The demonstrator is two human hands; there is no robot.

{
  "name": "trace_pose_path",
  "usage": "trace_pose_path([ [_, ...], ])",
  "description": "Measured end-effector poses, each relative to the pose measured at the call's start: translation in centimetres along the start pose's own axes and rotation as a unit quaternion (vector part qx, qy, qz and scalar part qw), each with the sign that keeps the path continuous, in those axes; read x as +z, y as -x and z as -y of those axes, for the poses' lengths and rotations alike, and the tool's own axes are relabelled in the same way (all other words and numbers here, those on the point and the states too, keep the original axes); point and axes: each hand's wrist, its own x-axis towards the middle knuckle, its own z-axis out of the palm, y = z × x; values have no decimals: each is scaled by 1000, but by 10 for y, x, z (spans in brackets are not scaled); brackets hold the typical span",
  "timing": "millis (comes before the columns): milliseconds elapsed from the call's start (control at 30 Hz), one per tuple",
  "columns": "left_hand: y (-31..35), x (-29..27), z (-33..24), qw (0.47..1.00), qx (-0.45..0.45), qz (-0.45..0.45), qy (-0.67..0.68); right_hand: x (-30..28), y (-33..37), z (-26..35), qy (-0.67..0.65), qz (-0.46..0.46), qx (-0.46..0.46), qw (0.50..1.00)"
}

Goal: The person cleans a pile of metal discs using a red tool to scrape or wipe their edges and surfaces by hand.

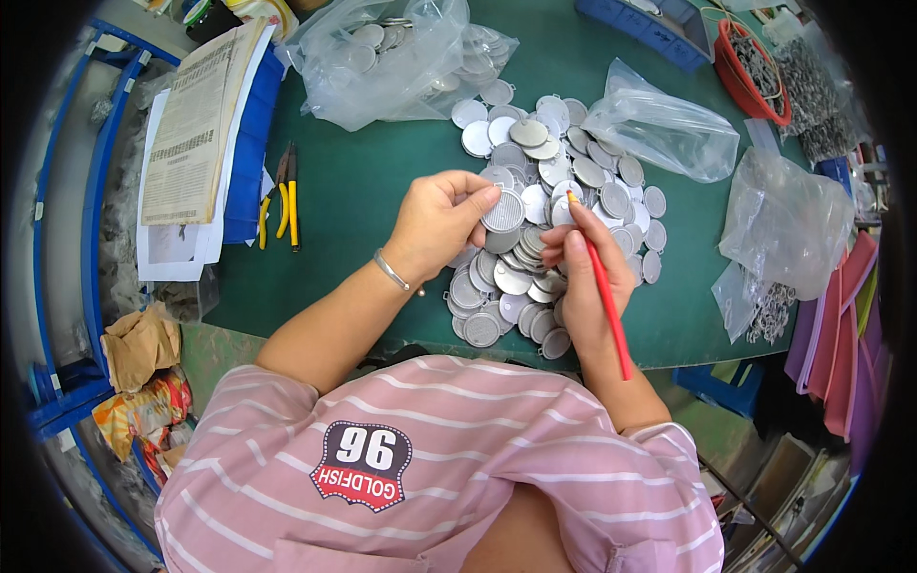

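Pinched between thumb and fingers of my left hand (pixel 441 215) is a round grey metal disc (pixel 504 212) with a ridged face and a small loop at its rim. My right hand (pixel 594 263) grips a slim red pen-like tool (pixel 607 310), its yellowish tip pointing up and away from me, a little to the right of the disc. Both hands are over a spread pile of similar silvery discs (pixel 482 329) on the green table (pixel 334 267). Some discs show smooth faces, others ridged ones. The fingers' far sides are hidden.
A clear bag of discs (pixel 377 57) lies at the far left, a crumpled clear bag (pixel 669 129) at the far right. Yellow-handled pliers (pixel 284 205) rest beside a blue bin (pixel 250 143) with papers. A red basket (pixel 750 76) and bagged metal rings (pixel 772 310) stand right.
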Motion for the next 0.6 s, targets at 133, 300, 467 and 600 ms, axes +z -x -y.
trace_pose_path([
  [133, 2, 6, 11, 995, -57, 6, 81, -12, -1, -19, 162, 24, -146, 976],
  [300, 1, 7, 9, 995, -65, 16, 71, -5, 9, -28, 59, -30, -104, 992],
  [467, 1, 6, 11, 995, -67, 21, 73, -9, 10, -31, 57, -2, -143, 988],
  [600, 1, 7, 9, 996, -70, 21, 57, -8, 9, -30, 81, 30, -162, 983],
])
